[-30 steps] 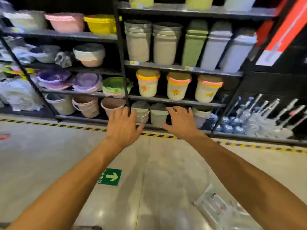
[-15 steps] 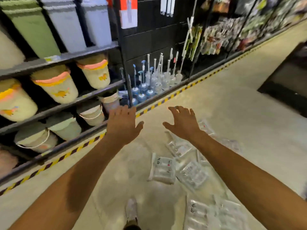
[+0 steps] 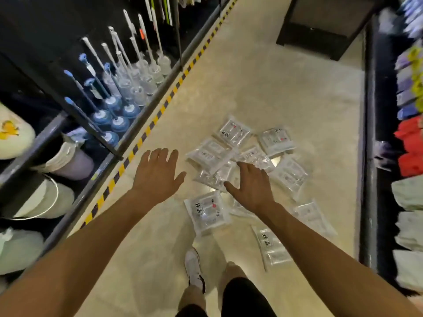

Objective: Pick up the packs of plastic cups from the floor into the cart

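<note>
Several clear packs of plastic cups lie scattered on the cream floor in the aisle; one pack with black characters lies nearest my feet, another pack at the far side of the pile. My left hand hovers left of the pile, fingers spread, holding nothing. My right hand is stretched out above the middle of the pile, fingers straight, also empty. No cart is in view.
A black shelf unit on the left holds toilet brushes and bins, edged by yellow-black floor tape. Another shelf with packaged goods lines the right. A dark stand is far up the aisle. My shoes are below.
The view has swung right and down from the bin shelves to the floor, so the pile of cup packs now lies under my hands. Both hands stay open and outstretched.
</note>
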The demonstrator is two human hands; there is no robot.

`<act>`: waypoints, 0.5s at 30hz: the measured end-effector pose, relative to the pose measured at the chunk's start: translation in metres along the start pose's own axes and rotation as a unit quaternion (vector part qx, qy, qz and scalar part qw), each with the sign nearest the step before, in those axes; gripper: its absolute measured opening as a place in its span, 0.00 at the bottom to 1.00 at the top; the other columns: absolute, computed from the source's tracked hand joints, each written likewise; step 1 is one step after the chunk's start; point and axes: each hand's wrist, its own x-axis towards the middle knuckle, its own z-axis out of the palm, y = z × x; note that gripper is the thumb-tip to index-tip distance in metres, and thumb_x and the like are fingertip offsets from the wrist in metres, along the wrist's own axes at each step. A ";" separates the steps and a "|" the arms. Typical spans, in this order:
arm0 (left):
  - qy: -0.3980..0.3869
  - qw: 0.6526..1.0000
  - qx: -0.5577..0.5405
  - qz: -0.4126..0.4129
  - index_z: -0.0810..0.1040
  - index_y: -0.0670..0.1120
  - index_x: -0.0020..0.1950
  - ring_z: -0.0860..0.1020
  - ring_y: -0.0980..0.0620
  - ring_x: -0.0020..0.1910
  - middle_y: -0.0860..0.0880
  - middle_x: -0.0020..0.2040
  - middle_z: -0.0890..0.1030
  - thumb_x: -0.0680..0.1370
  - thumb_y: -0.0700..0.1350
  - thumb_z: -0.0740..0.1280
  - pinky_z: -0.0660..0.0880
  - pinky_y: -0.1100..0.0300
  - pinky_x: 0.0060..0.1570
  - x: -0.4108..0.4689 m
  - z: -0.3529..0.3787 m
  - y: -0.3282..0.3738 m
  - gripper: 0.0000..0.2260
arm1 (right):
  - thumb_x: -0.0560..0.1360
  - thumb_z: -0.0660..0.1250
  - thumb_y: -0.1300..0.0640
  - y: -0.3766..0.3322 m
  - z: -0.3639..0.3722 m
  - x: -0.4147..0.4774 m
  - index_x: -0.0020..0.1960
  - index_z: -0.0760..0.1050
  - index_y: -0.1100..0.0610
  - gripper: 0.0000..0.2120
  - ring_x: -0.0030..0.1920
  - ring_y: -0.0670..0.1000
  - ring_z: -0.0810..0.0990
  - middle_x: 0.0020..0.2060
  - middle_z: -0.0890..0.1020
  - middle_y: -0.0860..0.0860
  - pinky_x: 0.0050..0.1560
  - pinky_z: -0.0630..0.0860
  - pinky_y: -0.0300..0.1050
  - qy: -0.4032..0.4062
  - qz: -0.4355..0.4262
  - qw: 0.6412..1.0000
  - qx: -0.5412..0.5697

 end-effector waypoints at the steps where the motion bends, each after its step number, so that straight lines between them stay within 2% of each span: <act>1: -0.007 1.000 0.006 0.016 0.77 0.38 0.73 0.81 0.34 0.62 0.35 0.64 0.82 0.79 0.64 0.53 0.74 0.38 0.67 0.010 0.011 -0.002 0.36 | 0.81 0.64 0.33 0.003 0.011 0.002 0.82 0.65 0.57 0.39 0.78 0.61 0.72 0.77 0.74 0.58 0.81 0.61 0.65 0.000 0.014 1.000 0.003; 3: -0.027 0.998 0.028 0.058 0.76 0.38 0.75 0.80 0.34 0.63 0.35 0.65 0.81 0.79 0.64 0.52 0.73 0.38 0.68 0.037 0.041 -0.004 0.37 | 0.81 0.64 0.34 0.013 0.040 0.013 0.83 0.63 0.58 0.40 0.78 0.61 0.71 0.78 0.73 0.58 0.82 0.59 0.66 -0.006 0.046 0.999 0.013; 7: -0.046 0.988 0.061 0.133 0.76 0.38 0.75 0.79 0.34 0.66 0.34 0.68 0.79 0.80 0.62 0.52 0.71 0.37 0.70 0.102 0.120 -0.003 0.35 | 0.78 0.58 0.30 0.037 0.120 0.046 0.84 0.61 0.60 0.45 0.79 0.61 0.70 0.79 0.72 0.58 0.82 0.58 0.68 0.016 0.114 0.992 0.042; 10: -0.045 0.983 0.063 0.169 0.76 0.38 0.75 0.78 0.33 0.68 0.33 0.70 0.78 0.81 0.60 0.55 0.70 0.36 0.72 0.140 0.201 0.006 0.33 | 0.80 0.62 0.32 0.056 0.196 0.072 0.84 0.60 0.59 0.43 0.81 0.60 0.68 0.80 0.71 0.59 0.83 0.56 0.68 0.021 0.155 0.986 0.053; 13: -0.064 0.979 0.055 0.188 0.72 0.39 0.79 0.74 0.33 0.73 0.33 0.74 0.75 0.82 0.60 0.60 0.65 0.34 0.76 0.169 0.296 0.014 0.32 | 0.80 0.60 0.32 0.074 0.280 0.096 0.84 0.61 0.59 0.42 0.81 0.61 0.67 0.79 0.71 0.59 0.83 0.57 0.69 0.010 0.197 0.979 0.058; 15: -0.071 0.975 0.057 0.204 0.69 0.38 0.81 0.70 0.32 0.77 0.32 0.76 0.72 0.83 0.62 0.57 0.63 0.32 0.77 0.187 0.365 0.018 0.35 | 0.81 0.65 0.35 0.083 0.340 0.108 0.85 0.59 0.59 0.42 0.82 0.60 0.65 0.80 0.69 0.59 0.84 0.55 0.66 -0.020 0.233 0.969 0.072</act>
